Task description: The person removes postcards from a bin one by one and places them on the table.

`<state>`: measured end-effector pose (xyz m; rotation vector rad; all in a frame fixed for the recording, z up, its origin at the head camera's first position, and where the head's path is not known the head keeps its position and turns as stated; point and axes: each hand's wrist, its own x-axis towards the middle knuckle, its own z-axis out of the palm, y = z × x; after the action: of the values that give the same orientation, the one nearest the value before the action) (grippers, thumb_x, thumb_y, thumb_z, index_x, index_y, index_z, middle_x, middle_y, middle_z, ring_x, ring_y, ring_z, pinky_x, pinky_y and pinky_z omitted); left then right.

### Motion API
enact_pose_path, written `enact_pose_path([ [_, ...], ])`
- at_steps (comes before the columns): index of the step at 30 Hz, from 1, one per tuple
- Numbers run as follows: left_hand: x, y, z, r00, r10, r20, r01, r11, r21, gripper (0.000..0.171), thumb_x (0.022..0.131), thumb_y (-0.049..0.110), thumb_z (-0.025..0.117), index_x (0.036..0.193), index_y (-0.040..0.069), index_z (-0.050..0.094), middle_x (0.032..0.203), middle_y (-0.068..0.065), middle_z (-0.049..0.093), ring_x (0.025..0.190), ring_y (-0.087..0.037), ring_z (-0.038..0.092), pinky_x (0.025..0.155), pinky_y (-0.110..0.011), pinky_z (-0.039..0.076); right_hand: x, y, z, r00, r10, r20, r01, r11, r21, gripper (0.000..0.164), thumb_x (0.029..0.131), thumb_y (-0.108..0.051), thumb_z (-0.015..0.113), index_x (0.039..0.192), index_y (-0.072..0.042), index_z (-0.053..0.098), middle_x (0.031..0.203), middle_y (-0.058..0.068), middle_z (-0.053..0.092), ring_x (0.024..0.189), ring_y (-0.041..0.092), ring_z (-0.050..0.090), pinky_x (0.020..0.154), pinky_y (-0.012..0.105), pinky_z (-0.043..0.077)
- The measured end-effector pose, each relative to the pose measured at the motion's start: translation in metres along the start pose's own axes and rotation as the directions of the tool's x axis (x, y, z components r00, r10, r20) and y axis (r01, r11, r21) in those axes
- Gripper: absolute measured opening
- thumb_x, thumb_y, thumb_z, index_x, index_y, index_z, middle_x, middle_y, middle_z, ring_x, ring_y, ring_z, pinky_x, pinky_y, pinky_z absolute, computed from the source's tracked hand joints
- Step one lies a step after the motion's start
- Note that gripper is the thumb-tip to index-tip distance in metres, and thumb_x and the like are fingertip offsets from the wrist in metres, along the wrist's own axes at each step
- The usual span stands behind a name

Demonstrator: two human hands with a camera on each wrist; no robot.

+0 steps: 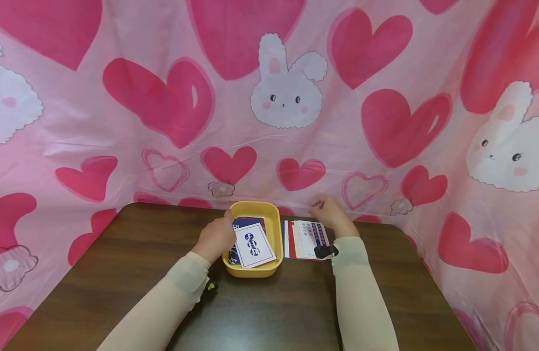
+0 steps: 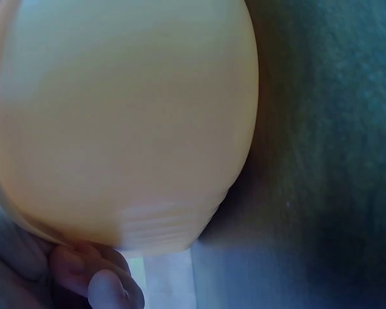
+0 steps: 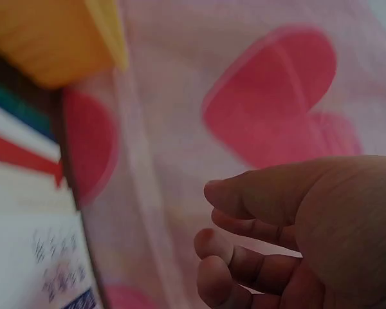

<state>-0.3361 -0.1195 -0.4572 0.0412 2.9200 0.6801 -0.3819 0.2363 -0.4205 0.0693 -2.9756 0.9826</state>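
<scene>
A yellow plastic basket (image 1: 275, 214) stands near the table's far edge. My left hand (image 1: 215, 239) grips its left side, the thumb up at the rim; in the left wrist view the fingers (image 2: 116, 290) curl against the basket wall (image 2: 128, 116). Inside the basket, a white card (image 1: 254, 246) with dark blue print lies tilted over a dark blue patterned card (image 1: 234, 253). My right hand (image 1: 332, 212) hovers beyond a fanned stack of cards (image 1: 302, 239) to the right of the basket. Its fingers (image 3: 251, 193) are loosely bent and hold nothing.
The brown wooden table (image 1: 269, 312) narrows toward its far edge. Right behind it hangs a pink curtain (image 1: 287, 141) with hearts and rabbit faces, which also runs along both sides. A black wrist strap (image 1: 326, 251) overlaps the card stack in the head view.
</scene>
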Motion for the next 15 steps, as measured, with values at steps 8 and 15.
enact_pose_path([
  [8,0.000,0.001,0.000,1.000,0.005,0.000,-0.005,1.000,0.003,0.083,0.107,0.023,0.072,0.176,0.002,0.031,0.142,-0.025,0.072,0.122,-0.042,0.074,0.111,-0.065,0.062,-0.011,-0.059,0.010,0.996,-0.058,0.067,0.056,0.998,0.038,0.037,0.106,-0.030,0.075,0.134,-0.007,0.078,0.121,0.015,0.078,0.106,0.032,0.072,0.099,0.050,0.069],
  [15,0.000,0.001,-0.002,1.000,-0.004,0.005,0.004,1.000,-0.008,0.084,0.107,0.023,0.071,0.177,0.002,0.029,0.143,-0.025,0.071,0.120,-0.041,0.074,0.110,-0.066,0.062,-0.007,-0.104,0.038,0.979,-0.112,0.172,0.098,0.992,0.084,0.029,0.106,-0.029,0.078,0.128,-0.009,0.077,0.108,0.012,0.079,0.096,0.033,0.080,0.087,0.045,0.071],
])
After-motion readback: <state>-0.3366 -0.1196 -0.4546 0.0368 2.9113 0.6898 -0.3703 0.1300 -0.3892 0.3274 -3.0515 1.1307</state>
